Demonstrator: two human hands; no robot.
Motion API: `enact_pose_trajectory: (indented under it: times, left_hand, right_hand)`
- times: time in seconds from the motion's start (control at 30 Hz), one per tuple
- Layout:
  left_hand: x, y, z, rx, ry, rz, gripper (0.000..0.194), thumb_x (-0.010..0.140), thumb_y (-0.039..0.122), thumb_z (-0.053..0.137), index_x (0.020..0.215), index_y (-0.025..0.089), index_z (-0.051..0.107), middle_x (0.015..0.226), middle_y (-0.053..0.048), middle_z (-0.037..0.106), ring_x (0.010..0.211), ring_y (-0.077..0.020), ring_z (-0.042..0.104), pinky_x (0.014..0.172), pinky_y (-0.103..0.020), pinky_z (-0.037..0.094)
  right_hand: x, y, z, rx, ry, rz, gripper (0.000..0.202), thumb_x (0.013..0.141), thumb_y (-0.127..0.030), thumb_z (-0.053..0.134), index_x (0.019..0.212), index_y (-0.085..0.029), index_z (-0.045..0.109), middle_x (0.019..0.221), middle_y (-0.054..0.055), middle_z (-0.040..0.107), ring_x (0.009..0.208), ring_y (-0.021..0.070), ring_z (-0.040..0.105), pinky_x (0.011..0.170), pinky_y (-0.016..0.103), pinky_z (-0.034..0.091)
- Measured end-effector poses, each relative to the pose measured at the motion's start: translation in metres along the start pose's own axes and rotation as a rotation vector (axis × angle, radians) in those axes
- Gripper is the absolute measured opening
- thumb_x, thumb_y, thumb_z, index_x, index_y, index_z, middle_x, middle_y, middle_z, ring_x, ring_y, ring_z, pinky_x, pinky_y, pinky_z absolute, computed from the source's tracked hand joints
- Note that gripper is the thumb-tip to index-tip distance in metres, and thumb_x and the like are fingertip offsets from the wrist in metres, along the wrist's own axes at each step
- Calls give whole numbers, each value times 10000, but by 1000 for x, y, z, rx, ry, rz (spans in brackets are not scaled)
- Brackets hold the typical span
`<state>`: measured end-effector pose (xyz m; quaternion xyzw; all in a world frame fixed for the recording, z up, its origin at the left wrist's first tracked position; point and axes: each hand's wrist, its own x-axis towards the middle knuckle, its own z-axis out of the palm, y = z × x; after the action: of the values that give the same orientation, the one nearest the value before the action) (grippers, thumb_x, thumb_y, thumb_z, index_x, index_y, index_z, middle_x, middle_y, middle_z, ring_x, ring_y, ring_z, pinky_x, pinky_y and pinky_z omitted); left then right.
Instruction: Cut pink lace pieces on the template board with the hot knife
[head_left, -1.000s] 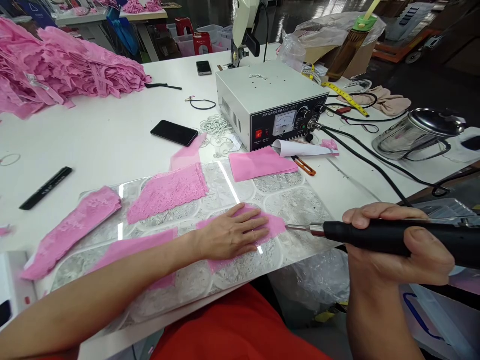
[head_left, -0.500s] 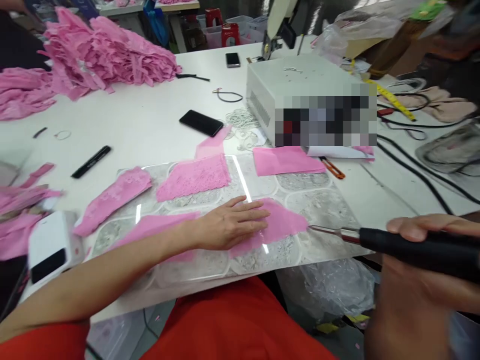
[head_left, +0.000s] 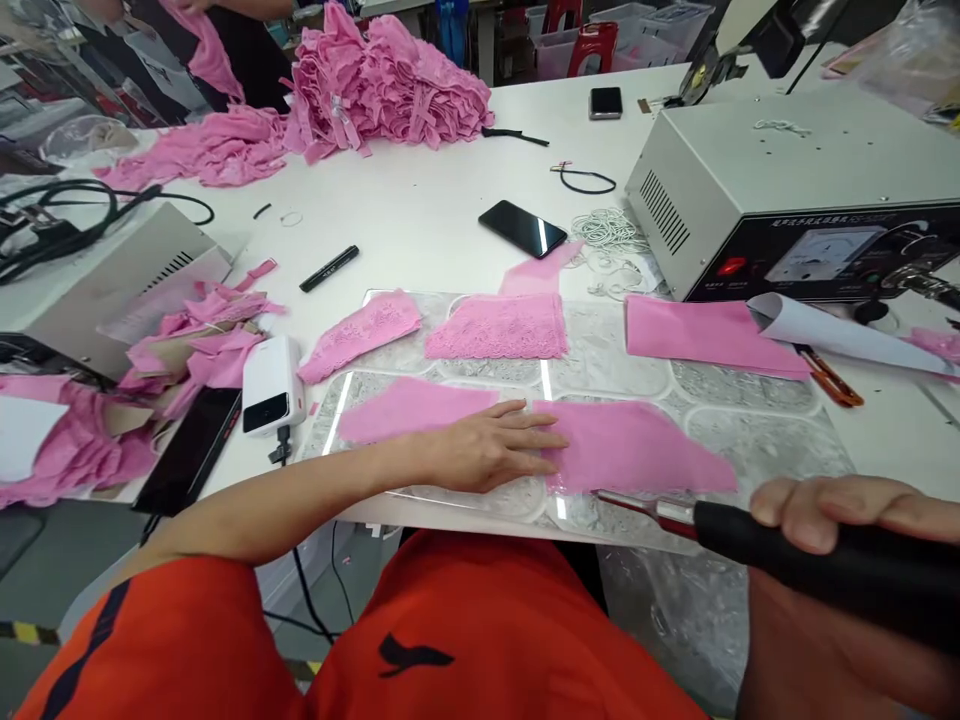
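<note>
My left hand [head_left: 495, 447] lies flat, fingers spread, with its fingertips on the left end of a pink fabric piece [head_left: 637, 447]. Another pink piece [head_left: 420, 408] is partly hidden beneath that hand and forearm. My right hand [head_left: 817, 510] is wrapped round the handle of a black-handled tool [head_left: 727, 525] with a thin metal blade. The blade tip sits at the lower edge of the right-hand fabric piece, left of its middle. Both pieces rest on a glossy grey marbled board [head_left: 765, 450]. Behind them lie two lace-patterned pink pieces [head_left: 499, 328] [head_left: 364, 333].
A grey control box [head_left: 810, 150] stands at right, near folded pink fabric [head_left: 705, 335] and an orange cutter [head_left: 829, 378]. Farther back are a phone [head_left: 523, 228] and a pink garment heap [head_left: 390, 85]. A white power bank [head_left: 271, 385] sits left. Another person [head_left: 247, 50] handles pink fabric.
The view has swung left. The tool's tip has gone from the fabric's right point to its lower edge, further left. My left hand now rests nearer the fabric's left end.
</note>
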<state>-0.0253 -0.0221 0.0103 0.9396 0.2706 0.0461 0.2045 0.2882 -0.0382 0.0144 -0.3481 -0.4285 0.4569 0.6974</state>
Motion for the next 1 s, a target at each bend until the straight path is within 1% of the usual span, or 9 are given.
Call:
enact_pose_trajectory:
  times: [0.07, 0.17, 0.33, 0.43, 0.53, 0.67, 0.8, 1.0]
  left_hand:
    - [-1, 0, 1, 13, -19, 6, 394, 1098, 244, 391, 1394, 191, 646, 1565, -70, 504, 1554, -264, 318, 1308, -499, 179]
    - [-2, 0, 4, 35, -28, 15, 398, 1100, 249, 387, 1399, 196, 645, 1561, -51, 510, 1555, -269, 315, 1312, -502, 161]
    - [-2, 0, 9, 72, -16, 23, 375, 1097, 279, 421, 1395, 253, 648, 1550, -25, 527, 1545, -250, 343, 1311, -487, 170]
    - [-2, -1, 10, 81, 16, 43, 370, 1094, 286, 431, 1390, 251, 650, 1537, -34, 544, 1533, -253, 366, 1305, -496, 184]
    - [-2, -2, 11, 88, 39, 63, 365, 1090, 286, 441, 1381, 244, 656, 1530, -42, 553, 1526, -258, 380, 1301, -507, 189]
    - [-2, -3, 11, 86, 34, 63, 348, 1078, 280, 478, 1376, 283, 656, 1535, -20, 550, 1528, -244, 377, 1306, -500, 172]
    - [-2, -3, 12, 85, 34, 56, 346, 1075, 282, 486, 1377, 294, 654, 1533, -15, 553, 1530, -243, 372, 1305, -492, 170]
    - [-2, -3, 13, 97, 50, 71, 355, 1080, 281, 472, 1392, 268, 643, 1539, -37, 544, 1523, -253, 384, 1294, -497, 196]
  right_hand:
    - [0, 0, 19, 12, -28, -55, 270, 676, -440, 634, 813, -238, 751, 720, 14, 611, 505, 145, 458, 508, 394, 457]
    - [1, 0, 31, 17, -66, -67, 295, 655, -420, 620, 824, -222, 760, 729, 17, 638, 493, 145, 478, 490, 384, 444]
    - [0, 1, 31, 15, -97, -68, 306, 663, -402, 585, 826, -209, 757, 729, 22, 647, 484, 149, 503, 491, 387, 447]
    - [-1, 1, 32, 22, -109, -62, 316, 669, -400, 577, 839, -205, 760, 733, 28, 649, 487, 151, 505, 489, 386, 447]
    - [-2, 0, 37, 29, -133, -61, 306, 666, -378, 583, 842, -205, 763, 727, 30, 648, 498, 154, 506, 485, 386, 456]
    - [-6, -1, 44, 34, -153, -81, 309, 668, -361, 569, 862, -208, 755, 714, 23, 640, 497, 160, 512, 464, 378, 447]
    - [-6, -1, 51, 14, -175, -92, 289, 655, -332, 553, 836, -208, 742, 686, 25, 636, 484, 173, 526, 450, 383, 446]
    - [-7, -1, 59, -41, -122, -64, 217, 633, -333, 598, 774, -224, 721, 684, 20, 647, 445, 171, 507, 463, 414, 473]
